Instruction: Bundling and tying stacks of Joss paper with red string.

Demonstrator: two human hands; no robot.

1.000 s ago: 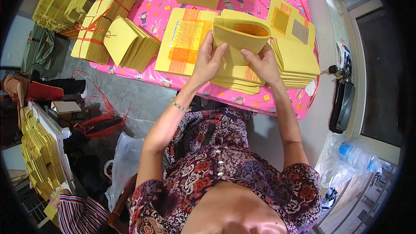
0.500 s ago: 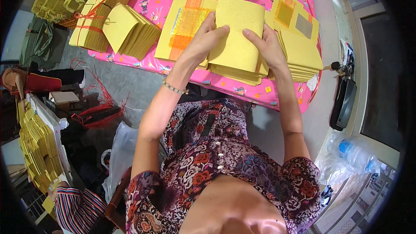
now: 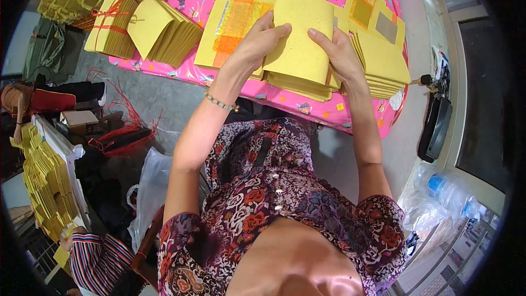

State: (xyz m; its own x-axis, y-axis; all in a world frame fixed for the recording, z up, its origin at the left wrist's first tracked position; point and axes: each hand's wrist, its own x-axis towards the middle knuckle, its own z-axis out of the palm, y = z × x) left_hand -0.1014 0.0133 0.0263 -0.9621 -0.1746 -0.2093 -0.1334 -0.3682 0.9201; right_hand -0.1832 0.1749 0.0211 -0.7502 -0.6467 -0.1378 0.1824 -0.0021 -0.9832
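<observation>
Between my two hands is a folded bundle of yellow paper (image 3: 301, 38), its curved fold toward me and its top face plain. My left hand (image 3: 262, 43) grips its left edge, the thumb lying on top. On the right edge my right hand (image 3: 341, 55) is closed the same way, thumb on top and fingers hidden. Under and beside my left hand lies a yellow sheet with an orange-and-gold patch (image 3: 239, 24). To the right of my right hand sits a stack of folded yellow paper (image 3: 378, 68), topped by sheets with gold and silver patches.
Folded yellow papers (image 3: 167, 33) and a bundle tied with red string (image 3: 112, 33) stand on the pink patterned tablecloth (image 3: 189, 71). Red strings (image 3: 129, 118) lie on the floor. Other people work at left beside more yellow stacks (image 3: 49, 181). A plastic bottle (image 3: 446, 189) is at right.
The bundle's near edge has risen and curled over slightly, while both hands keep their hold. The whole view has shifted a little. At far left, a co-worker's arm has reached down toward the yellow stacks.
</observation>
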